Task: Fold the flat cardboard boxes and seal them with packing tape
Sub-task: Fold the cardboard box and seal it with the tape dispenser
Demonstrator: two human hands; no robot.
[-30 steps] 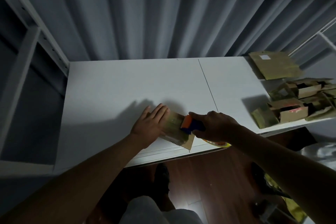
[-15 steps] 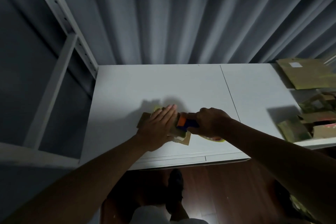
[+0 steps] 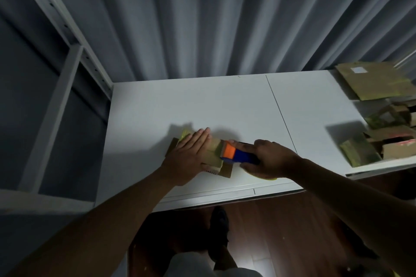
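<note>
Sliding tape dispenser (image 3: 238, 154) rightward off box (image 3: 213, 157), left hand (image 3: 191, 153) staying flat

White table (image 3: 225, 105) with a seam right of centre, bearing a small cardboard box (image 3: 215, 159) near the front edge, a flat cardboard sheet (image 3: 373, 81) at the far right corner, and a heap of folded boxes (image 3: 382, 141) along the right edge.

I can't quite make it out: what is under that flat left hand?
A small cardboard box lies under the left hand, which presses flat on its top. Yellowish tape shows at its far end. The box's middle is covered by the hand.
</note>
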